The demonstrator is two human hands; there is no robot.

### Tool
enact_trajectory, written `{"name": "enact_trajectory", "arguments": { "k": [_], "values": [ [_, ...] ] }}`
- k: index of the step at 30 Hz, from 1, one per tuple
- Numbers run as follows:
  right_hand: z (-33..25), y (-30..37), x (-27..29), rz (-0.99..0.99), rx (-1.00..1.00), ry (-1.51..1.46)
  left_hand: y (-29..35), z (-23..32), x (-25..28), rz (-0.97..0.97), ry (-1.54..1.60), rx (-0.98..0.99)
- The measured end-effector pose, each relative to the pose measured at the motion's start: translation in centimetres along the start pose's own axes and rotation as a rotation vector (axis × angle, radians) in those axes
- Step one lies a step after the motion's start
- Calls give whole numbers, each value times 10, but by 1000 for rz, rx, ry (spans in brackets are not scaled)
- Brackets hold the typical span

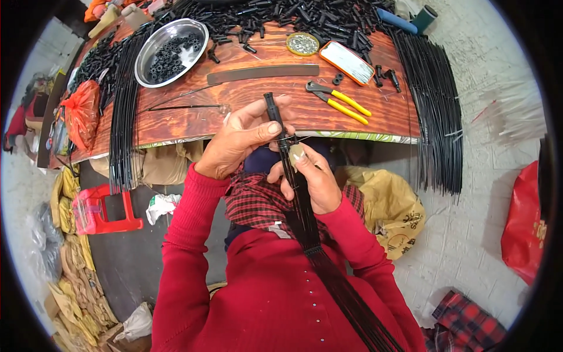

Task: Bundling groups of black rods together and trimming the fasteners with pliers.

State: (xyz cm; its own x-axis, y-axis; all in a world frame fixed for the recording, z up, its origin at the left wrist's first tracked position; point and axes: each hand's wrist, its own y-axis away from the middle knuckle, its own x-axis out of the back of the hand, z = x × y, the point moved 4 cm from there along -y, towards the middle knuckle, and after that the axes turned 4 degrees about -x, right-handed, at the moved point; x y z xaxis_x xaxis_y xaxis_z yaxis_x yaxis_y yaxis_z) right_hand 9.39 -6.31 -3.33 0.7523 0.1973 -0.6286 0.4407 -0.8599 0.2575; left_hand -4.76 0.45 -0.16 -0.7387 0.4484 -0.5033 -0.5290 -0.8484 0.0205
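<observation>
My left hand [249, 132] is closed round a black plastic tube [271, 108], pinching it between thumb and fingers with its top end sticking out. From the tube's lower end hangs a bundle of thin black rods [306, 226], which look like umbrella ribs. The bundle runs down across my lap and past my right forearm. My right hand [316, 179] is closed beside the rods just below the tube. A small pale tan piece [297, 155] shows at its thumb, against the rods; its kind I cannot make out. Fingers partly hide where rods and tube meet.
On the wooden table [264, 123] lie yellow-handled pliers [343, 102], a metal strip [264, 73], a metal bowl [141, 70] of small black parts, a round tin [302, 44] and a tray [347, 63]. Black rods [431, 111] overhang the right edge. A red stool [105, 217] stands lower left.
</observation>
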Motion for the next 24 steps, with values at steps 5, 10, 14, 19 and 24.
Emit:
{"name": "enact_trajectory", "arguments": {
  "k": [5,10,14,19,24],
  "values": [
    [0,-1,-2,-39,11,22,-3,-4,10,35,-1,24],
    [-5,-1,-6,-46,18,50,-2,-4,11,7,24,-17],
    [-2,-3,-5,-43,5,37,-2,-3,10,-33,70,-15],
    [-3,-1,-4,-28,3,42,1,-3,8,-49,86,-20],
    [-2,-1,-7,-18,-14,47,4,-5,13,-16,24,-23]
  ]
}}
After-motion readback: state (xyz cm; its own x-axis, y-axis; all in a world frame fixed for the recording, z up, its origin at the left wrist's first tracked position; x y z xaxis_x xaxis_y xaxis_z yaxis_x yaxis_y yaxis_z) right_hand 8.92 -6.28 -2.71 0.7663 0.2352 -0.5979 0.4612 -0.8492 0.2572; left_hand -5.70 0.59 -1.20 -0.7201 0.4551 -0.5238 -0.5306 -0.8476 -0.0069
